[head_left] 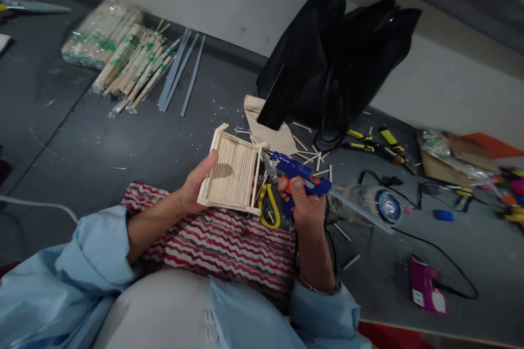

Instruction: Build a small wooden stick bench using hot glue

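Clear packet [100,35]: plump plastic with green print, holding pale sticks, at the far left of the table.
Slim wrappers [135,68]: piled against the packet, with wooden sticks inside.
Black bag [360,54]: slumped against the wall; its contents are hidden.
Plastic bottle [356,202]: clear, just right of the right hand; what it holds cannot be made out.
Purple box [428,286]: near the table's front edge, a black cord reaching it.
Table [61,114]: dark grey, a seam across its left part, pale crumbs and cut sticks [302,144] scattered mid-way.
Wall [204,0]: plain, pale, behind everything.
Around the work: a phone [276,98] leans by the bag, partly over brown paper [278,133]; yellow-and-black pliers [362,144] lie to the right, grey-blue strips [180,73] to the left.
Wooden tray [233,172]: pale round sticks laid side by side as a base, low stick walls about it, ends jutting past the corners; held tilted above a striped cloth [229,242].
Left hand [192,185]: grasping the tray's left side, thumb over the wall.
Right hand [303,202]: wrapped around a blue glue gun [297,172], its nozzle at the tray's upper right corner.
Yellow scissors [275,218]: handle showing between tray and glue gun.
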Available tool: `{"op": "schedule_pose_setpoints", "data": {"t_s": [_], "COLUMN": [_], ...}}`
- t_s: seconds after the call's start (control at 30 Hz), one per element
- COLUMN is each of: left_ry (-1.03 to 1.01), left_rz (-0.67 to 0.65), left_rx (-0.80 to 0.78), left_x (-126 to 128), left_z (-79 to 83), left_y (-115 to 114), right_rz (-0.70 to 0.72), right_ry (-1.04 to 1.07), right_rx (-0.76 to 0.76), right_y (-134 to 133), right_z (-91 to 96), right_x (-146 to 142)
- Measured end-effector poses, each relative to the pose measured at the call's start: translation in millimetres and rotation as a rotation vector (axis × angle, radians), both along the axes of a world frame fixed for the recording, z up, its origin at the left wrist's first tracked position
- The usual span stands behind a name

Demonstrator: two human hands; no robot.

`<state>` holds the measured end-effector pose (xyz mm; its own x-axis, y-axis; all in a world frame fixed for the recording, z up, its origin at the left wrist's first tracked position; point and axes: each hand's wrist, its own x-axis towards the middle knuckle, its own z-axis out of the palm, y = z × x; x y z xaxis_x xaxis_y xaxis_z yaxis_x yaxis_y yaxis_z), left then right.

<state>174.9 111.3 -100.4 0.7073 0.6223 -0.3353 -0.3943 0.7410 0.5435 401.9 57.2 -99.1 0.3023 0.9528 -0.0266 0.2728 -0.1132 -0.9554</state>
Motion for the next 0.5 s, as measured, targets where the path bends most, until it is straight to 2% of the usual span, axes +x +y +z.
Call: {"op": "schedule_pose_setpoints", "data": {"t_s": [0.17, 0.3, 0.5], "left_ry": [-0.019, -0.03, 0.108], "left_rz": [0.059, 0.092, 0.064], "left_rx": [-0.038, -0.006, 0.048], "left_x": [1.5, 1.1, 4.7], "left_z": [2.5, 0.3, -6.3], "left_y": [1.8, 1.7, -3.1], "right_rz": [0.003, -0.029, -0.069], "right_ry": [0.014, 0.012, -0.02], "right_rx": [0.012, 0.013, 0.03], "right_y": [-0.5, -0.1, -2.9], "right_z": [-0.9, -1.8, 1.9], "right_x": [0.3, -0.1, -5.8]}}
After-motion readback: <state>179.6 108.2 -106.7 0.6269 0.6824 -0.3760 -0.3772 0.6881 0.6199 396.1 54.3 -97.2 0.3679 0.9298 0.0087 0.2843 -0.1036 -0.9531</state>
